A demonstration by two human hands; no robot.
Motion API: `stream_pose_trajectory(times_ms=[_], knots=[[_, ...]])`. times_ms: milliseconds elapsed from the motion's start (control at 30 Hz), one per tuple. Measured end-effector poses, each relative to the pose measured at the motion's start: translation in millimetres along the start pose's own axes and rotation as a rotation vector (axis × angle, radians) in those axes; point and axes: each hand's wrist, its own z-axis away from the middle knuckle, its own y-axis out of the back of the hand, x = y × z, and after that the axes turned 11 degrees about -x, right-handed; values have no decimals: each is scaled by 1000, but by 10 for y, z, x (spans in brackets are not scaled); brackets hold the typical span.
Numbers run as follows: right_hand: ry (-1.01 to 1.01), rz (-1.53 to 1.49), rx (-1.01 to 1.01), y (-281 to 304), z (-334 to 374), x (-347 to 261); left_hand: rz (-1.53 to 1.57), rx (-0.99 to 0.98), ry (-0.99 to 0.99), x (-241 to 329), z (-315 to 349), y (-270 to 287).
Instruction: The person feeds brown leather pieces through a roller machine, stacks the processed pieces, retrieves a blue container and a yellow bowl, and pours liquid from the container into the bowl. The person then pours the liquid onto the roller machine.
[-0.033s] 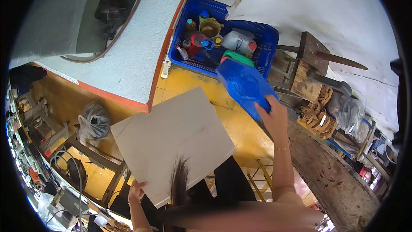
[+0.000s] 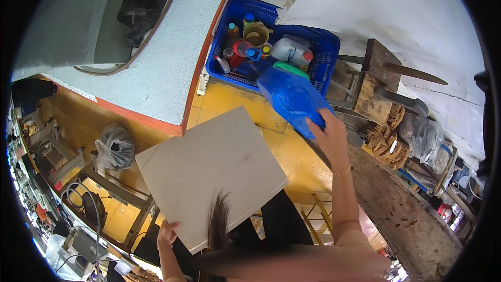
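Note:
My right hand [image 2: 330,134] is closed on the near end of a shiny blue plastic container [image 2: 293,99], blurred by motion; its exact kind is hard to tell. The far end of the container overlaps the near rim of a blue basket [image 2: 330,52]. A flat grey-beige board [image 2: 214,151] lies across my lap, and my left hand [image 2: 167,234] grips its near left edge, thumb on top. Inside the basket are a white jug with a red cap [image 2: 292,52], a beige pot [image 2: 255,34], a green item [image 2: 291,69] and several small bottles.
A light table with a red-orange edge [image 2: 151,73] stands at the left of the basket. On the right are a wooden block with blades [image 2: 377,99], brown scraps [image 2: 389,141] and a long worn plank [image 2: 402,214]. A clear plastic bag [image 2: 116,146] hangs at the left.
My right hand and the blue container have shifted slightly up and left, toward the basket. The left hand and the board are almost unmoved.

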Motion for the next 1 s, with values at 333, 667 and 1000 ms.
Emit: stream_pose_trajectory(times_ms=[333,667,1000], knots=[[370,188,-173,-1140,-1462,551,114,52,-51,-314,-35,-235],[338,277,-46,-1802,-1706,1073,140,181,14,-364,81,-316],[70,472,-313,-2610,-2552,1420,128,242,43,-175,-39,-496]])
